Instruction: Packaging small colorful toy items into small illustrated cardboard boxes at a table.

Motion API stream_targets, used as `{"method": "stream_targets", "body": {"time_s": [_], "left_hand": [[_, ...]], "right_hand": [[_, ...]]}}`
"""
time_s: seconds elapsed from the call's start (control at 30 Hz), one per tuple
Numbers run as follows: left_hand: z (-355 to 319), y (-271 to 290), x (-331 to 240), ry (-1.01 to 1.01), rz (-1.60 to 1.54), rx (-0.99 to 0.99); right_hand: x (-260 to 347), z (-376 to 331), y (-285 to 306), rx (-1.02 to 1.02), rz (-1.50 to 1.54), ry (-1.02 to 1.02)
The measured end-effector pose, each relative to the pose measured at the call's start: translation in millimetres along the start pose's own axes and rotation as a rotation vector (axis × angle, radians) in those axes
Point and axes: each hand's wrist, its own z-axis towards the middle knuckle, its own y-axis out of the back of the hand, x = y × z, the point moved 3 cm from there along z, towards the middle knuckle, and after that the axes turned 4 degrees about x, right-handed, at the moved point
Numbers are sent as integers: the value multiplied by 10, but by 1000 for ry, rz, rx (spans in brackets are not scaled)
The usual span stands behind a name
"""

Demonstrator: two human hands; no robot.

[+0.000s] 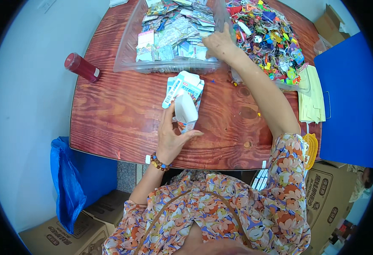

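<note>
My left hand [171,136] is wrapped round a small white-and-blue paper carton [186,109], its top open toward me. Just beyond it on the wooden table lie several flat cartons [179,88] of the same look. My right hand [221,46] reaches out to the right side of a clear plastic bin [127,55] heaped with small flat printed packets [176,34]. Its fingers are curled at the edge of the packets, and whatever they pinch is hidden. Right of that hand, a second clear bin holds a heap of colourful small trinkets [267,38].
A red tumbler [82,67] lies at the table's left. Yellow papers [310,95] and a blue panel [348,102] are at the right, above a yellow basket [310,151]. Cardboard boxes [74,231] and a blue bag [67,182] stand below the left edge.
</note>
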Motion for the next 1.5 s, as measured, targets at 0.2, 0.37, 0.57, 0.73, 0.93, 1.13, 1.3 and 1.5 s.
{"method": "stream_targets", "body": {"time_s": [0.2,0.37,0.57,0.73,0.93,1.13,1.3,1.5], "left_hand": [[-16,148,54,23,-118,82],[-25,134,63,67,-214,97],[66,73,-75,-13,180,-4],[128,-17,-177,-201,395,-87],[127,-270,-239,-292,441,-88],[85,-450,-283,-328,434,-91],[72,-511,-282,-293,428,-58],[120,-552,-299,-255,414,-50]], "right_hand": [[-86,-56,-2,-120,301,18],[-298,-367,220,-306,750,-1],[-320,-984,532,-483,1308,-2],[144,-1811,794,-416,1327,-60],[519,-2127,535,-741,1294,-199],[604,-2261,334,-893,946,-239],[545,-2310,266,-956,988,-311],[591,-2355,201,-885,890,-287]]}}
